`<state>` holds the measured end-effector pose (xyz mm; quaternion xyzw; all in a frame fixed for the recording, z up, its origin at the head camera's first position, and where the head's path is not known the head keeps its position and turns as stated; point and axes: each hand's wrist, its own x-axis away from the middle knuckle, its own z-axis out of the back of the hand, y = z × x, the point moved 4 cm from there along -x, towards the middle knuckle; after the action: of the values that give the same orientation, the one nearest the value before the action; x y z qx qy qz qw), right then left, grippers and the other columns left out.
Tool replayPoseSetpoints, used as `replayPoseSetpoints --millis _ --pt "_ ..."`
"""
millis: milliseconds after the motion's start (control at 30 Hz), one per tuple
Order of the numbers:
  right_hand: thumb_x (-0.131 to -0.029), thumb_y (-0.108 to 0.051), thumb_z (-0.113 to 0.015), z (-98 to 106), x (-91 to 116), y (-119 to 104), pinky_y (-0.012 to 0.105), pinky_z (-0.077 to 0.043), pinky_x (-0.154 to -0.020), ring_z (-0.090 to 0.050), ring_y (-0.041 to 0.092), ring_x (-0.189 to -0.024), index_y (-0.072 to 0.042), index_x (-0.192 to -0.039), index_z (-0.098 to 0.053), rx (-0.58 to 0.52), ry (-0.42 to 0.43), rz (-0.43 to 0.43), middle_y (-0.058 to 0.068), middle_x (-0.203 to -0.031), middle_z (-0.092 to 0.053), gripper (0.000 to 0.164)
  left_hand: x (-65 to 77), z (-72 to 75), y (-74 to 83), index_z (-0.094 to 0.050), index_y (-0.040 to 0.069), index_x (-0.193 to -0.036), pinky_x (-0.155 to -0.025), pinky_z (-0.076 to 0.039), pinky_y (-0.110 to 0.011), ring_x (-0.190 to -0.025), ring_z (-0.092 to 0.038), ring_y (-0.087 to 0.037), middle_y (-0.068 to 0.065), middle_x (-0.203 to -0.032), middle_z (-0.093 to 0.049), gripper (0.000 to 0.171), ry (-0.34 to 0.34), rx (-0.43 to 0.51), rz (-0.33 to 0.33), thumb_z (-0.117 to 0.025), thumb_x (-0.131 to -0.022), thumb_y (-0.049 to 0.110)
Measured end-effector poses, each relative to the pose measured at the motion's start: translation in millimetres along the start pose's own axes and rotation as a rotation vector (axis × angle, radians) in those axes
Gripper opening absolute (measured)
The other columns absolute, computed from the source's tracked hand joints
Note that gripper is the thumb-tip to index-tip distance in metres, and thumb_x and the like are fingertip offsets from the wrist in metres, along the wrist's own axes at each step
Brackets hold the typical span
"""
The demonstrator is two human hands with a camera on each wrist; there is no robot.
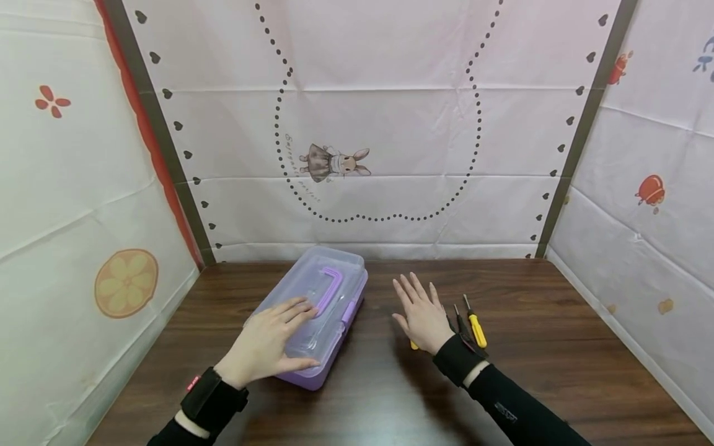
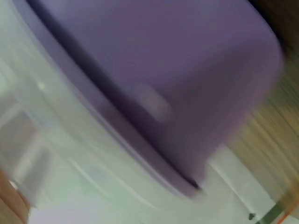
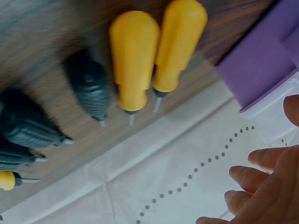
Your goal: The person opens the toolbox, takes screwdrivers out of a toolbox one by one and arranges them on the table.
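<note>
A storage box (image 1: 301,279) with a clear lid, a light purple handle and a purple base sits left of centre on the table. My left hand (image 1: 268,344) lies over the near left part of its lid, fingers extended near the handle, thumb toward the near end. In the left wrist view the purple wall (image 2: 154,46) of the box fills much of the frame, blurred. My right hand (image 1: 421,319) is spread and holds nothing, above several screwdrivers. Among them are yellow-handled screwdrivers (image 3: 134,60) and black-handled screwdrivers (image 3: 88,86); in the head view this hand and its wristband partly hide them.
The dark wood table (image 1: 368,409) carries the box and the screwdrivers. A white cloth with a dotted line and a printed rabbit (image 1: 334,162) hangs along the back edge. More printed cloth closes off the left side (image 1: 56,186) and right side (image 1: 625,235).
</note>
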<state>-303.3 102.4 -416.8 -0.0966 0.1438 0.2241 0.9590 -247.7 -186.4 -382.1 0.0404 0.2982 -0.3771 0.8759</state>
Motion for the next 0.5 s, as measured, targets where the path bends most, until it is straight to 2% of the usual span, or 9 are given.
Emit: replayPoseSetpoints --millis 100,233,367,500 --pt "-0.1 -0.034 -0.056 -2 4 4 0.06 -0.015 -0.12 -0.018 0.034 -0.152 -0.007 -0.155 -0.03 0.009 0.003 -0.006 0.016 -0.162 -0.029 0.067 3.1 5.0 5.9 -0.069 0.008 -0.121 -0.097 -0.052 -0.044 -0.123 -0.06 -0.028 -0.009 -0.124 -0.069 0.085 0.018 -0.072 0.082 -0.075 -0.066 0.072" --pt "-0.1 -0.034 -0.057 -1 9 9 0.06 -0.013 -0.121 -0.018 0.037 -0.151 -0.007 -0.155 -0.032 -0.019 0.019 -0.003 0.017 -0.161 -0.029 0.066 10.8 10.7 5.0 -0.068 0.005 -0.121 -0.097 -0.051 -0.047 -0.122 -0.059 -0.031 -0.012 -0.129 -0.066 0.078 -0.01 -0.094 0.162 -0.081 -0.065 0.057" --pt "-0.1 -0.033 -0.057 -1 14 13 0.062 -0.015 -0.12 -0.019 0.037 -0.151 -0.007 -0.154 -0.033 -0.036 0.024 -0.011 0.018 -0.16 -0.031 0.065 21.0 18.0 -10.4 -0.068 0.008 -0.125 -0.094 -0.052 -0.05 -0.119 -0.058 -0.033 -0.012 -0.129 -0.062 0.074 -0.049 -0.076 0.211 -0.085 -0.063 0.044" --pt "-0.099 -0.032 -0.058 -2 17 18 0.063 -0.017 -0.118 -0.02 0.038 -0.15 -0.006 -0.154 -0.034 -0.038 0.033 -0.016 0.019 -0.16 -0.032 0.065 30.4 26.4 -30.4 -0.066 0.011 -0.128 -0.086 -0.055 -0.05 -0.124 -0.054 -0.034 -0.012 -0.132 -0.06 0.071 -0.104 -0.058 0.254 -0.085 -0.063 0.032"
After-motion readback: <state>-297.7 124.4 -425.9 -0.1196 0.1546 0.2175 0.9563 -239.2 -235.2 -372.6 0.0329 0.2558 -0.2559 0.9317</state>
